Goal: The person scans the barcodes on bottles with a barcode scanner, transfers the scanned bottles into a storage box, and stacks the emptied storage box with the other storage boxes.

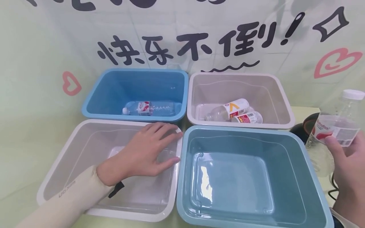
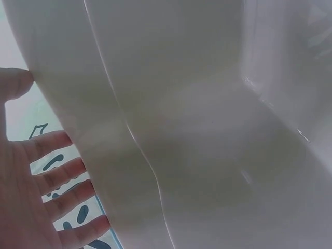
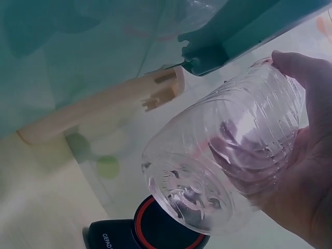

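Note:
My right hand (image 1: 349,161) grips a clear plastic bottle (image 1: 339,128) with a white cap and a red-and-white label. The bottle is upright, just right of the teal bin (image 1: 242,177); its ribbed body and base (image 3: 192,202) show in the right wrist view. Over the front left pale grey bin (image 1: 137,215), my left hand (image 1: 142,150) is spread with nothing in its grasp. Its fingertips are right at that bin's rim near the back right corner; in the left wrist view the extended fingers (image 2: 62,168) meet the bin's edge.
Behind stand a blue bin (image 1: 137,84) with a capped bottle (image 1: 161,108) lying inside, and a pinkish-grey bin (image 1: 233,85) with two labelled bottles (image 1: 238,107). A black round device (image 3: 171,223) with a red ring lies beyond the teal bin's right side. A printed sheet (image 1: 171,25) hangs behind.

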`<state>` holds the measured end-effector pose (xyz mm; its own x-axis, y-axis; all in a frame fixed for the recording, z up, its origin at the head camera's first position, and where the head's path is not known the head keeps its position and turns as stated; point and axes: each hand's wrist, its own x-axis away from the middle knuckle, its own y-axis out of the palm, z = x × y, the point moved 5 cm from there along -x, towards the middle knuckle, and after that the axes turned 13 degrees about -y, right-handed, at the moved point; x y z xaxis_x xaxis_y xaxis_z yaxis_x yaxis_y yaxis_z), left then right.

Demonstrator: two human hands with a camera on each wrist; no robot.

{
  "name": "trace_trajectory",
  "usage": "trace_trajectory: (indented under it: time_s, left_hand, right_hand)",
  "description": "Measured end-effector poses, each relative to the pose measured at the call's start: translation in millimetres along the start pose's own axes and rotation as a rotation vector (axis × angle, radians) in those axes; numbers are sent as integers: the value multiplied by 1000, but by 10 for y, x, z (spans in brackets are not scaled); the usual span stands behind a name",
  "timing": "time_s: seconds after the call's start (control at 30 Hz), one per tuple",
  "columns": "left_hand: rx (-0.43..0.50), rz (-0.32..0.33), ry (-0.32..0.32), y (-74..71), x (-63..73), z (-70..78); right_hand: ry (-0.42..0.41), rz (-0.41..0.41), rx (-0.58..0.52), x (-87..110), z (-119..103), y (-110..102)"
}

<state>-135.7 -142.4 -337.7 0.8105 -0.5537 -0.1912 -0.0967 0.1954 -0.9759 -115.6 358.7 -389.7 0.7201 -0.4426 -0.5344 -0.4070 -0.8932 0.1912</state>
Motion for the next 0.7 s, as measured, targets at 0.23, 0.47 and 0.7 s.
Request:
trace_trajectory:
  time_s: [0.23,0.47,0.7]
  left_hand:
    - [-5,0,0,-10,1,-3]
    - [-12,-12,-2,-12,-10,10]
    - [-8,-10,-2,-9,-8,-7]
  right_hand:
    - [21,4,72,20,5,32]
    - [51,6,167,30,24,11]
    - [103,14,300,42,65,-25]
